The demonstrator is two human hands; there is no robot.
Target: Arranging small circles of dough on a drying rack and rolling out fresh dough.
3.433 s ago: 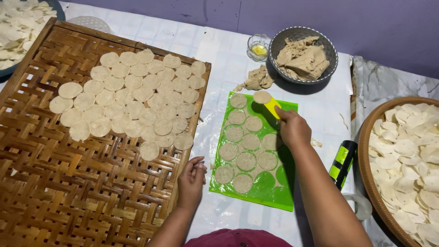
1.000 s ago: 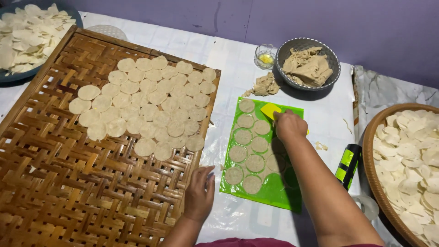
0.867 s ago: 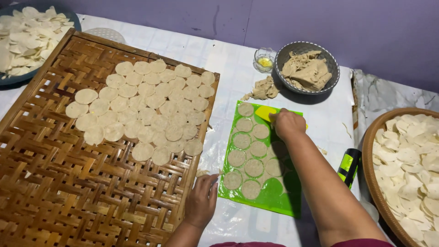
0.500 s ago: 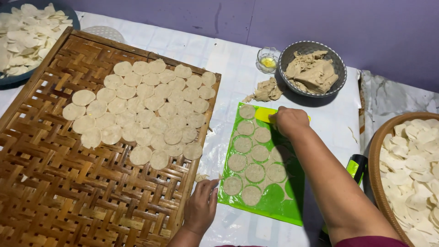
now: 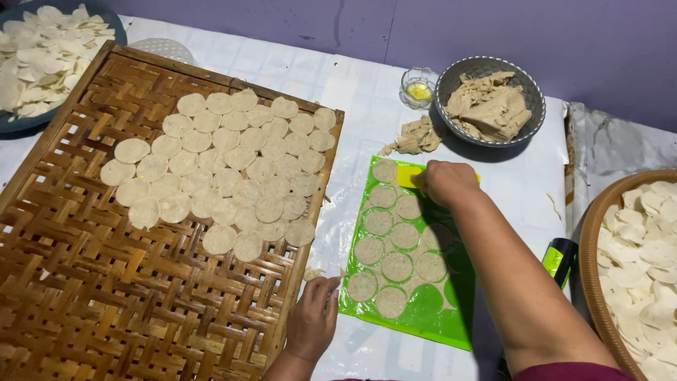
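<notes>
Here, in the head view, the right hand [image 5: 446, 181] is curled around a yellow scraper [image 5: 407, 176], pressing it on the far end of a green mat [image 5: 431, 314] that lies flat on the white table cover [image 5: 352, 92]. On the mat sit small dough rounds [image 5: 396, 267] in loose rows, ringed by thin scraps of dough. The left hand [image 5: 312, 321] rests flat with spread fingers on the table cover, its fingertips touching the near left corner of the mat; it grasps nothing.

Just left of the mat lies a large woven bamboo tray [image 5: 106, 310], its far half covered by many pale dough discs [image 5: 226, 169] laid edge to edge and partly overlapping. Beyond the mat sits a loose lump of dough [image 5: 416, 136], beside a grey bowl [image 5: 532, 95] holding more dough, and a small glass dish [image 5: 419, 87] with something yellow in it. At the far left corner a dark plate [image 5: 21, 121] carries white chips. At the right edge a round basket [image 5: 591, 247] holds more white discs, and a green-and-black object [image 5: 559, 258] lies between it and the mat, partly hidden by the right forearm.
</notes>
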